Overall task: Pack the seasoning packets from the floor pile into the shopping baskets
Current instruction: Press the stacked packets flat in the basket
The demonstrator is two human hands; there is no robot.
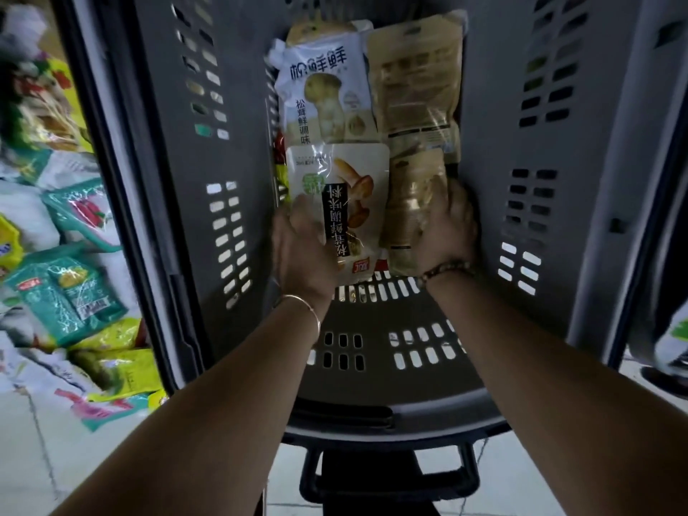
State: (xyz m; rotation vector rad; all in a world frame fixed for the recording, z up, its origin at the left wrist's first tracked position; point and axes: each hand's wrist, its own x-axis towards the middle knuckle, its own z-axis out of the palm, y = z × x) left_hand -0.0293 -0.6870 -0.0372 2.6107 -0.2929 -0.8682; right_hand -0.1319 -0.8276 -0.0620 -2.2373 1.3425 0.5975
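Observation:
Both my arms reach down into a deep grey shopping basket [372, 381]. My left hand [303, 251] grips the near end of a white mushroom seasoning packet [348, 188] with a black label. My right hand [445, 232] holds a tan, see-through packet [413, 202] beside it. Farther back on the basket floor lie a white spouted mushroom packet [320, 95] and a larger tan packet [415, 80]. The floor pile of seasoning packets [67, 292], green, yellow and white, lies left of the basket.
The basket's slotted side walls [178, 188] rise close on both sides of my hands. Its dark handle [387, 482] hangs at the near end over a pale tiled floor. At the right edge a person's shoe [666, 378] shows.

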